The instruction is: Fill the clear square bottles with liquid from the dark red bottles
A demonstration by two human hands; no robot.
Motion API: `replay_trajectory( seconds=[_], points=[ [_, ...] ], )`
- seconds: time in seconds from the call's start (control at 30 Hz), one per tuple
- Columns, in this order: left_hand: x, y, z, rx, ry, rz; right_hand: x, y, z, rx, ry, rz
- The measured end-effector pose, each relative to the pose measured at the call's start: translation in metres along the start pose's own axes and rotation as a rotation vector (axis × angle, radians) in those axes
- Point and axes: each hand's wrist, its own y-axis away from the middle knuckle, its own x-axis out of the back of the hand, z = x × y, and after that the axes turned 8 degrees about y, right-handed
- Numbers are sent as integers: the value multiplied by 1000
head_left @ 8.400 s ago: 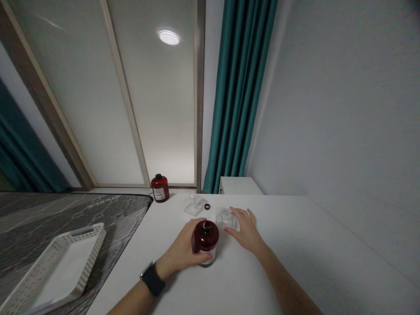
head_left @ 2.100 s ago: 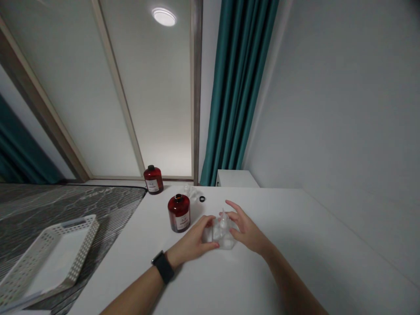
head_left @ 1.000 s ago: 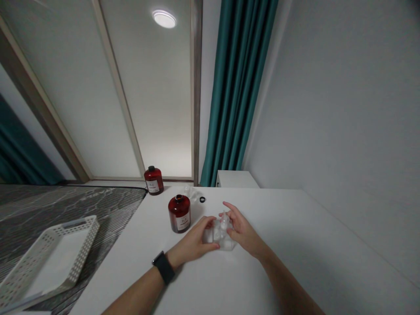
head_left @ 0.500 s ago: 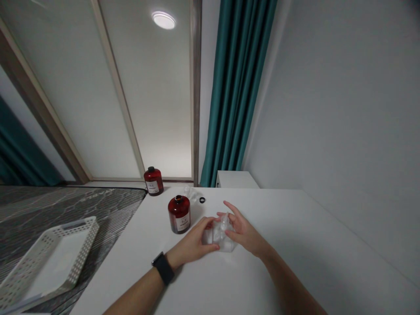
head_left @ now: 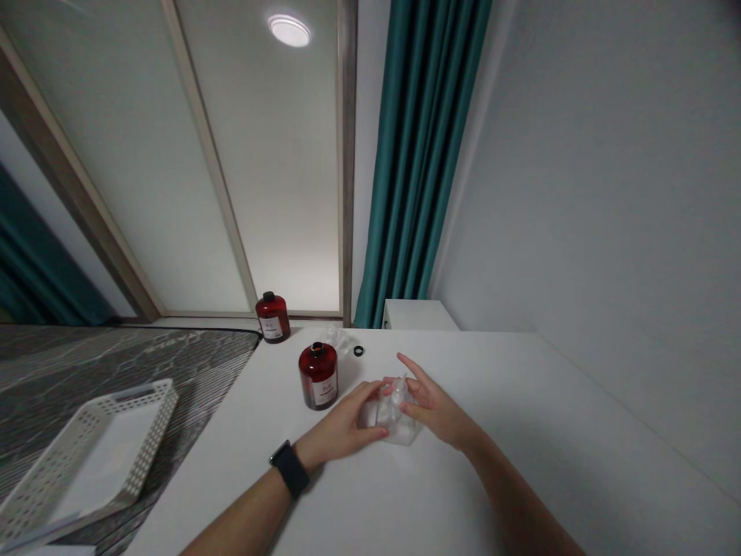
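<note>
Clear plastic pack [head_left: 398, 421] on white table [head_left: 521, 432], head view, held from both sides: L hand [head_left: 341, 428] curled round its left edge, R hand [head_left: 437, 409] pinching the top w/ index finger stretched out. Red bottle [head_left: 318, 376], in L hand secs ago, now stands uncapped just left, untouched. Grip barely changed in last sec.

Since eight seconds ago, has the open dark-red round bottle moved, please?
Yes. The dark-red bottle shifted left: earlier straight in front of the small black ring, now left of it.
</note>
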Motion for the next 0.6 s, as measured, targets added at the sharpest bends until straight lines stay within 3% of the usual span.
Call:
replay_trajectory(
  seconds=[0.33,0.6],
  points=[
    [-4,4,-9,-35,-61,60,-8,-5,13,71,81,125],
    [-1,1,-7,6,-46,25,1,-7,16,45,188,114]
  ],
)
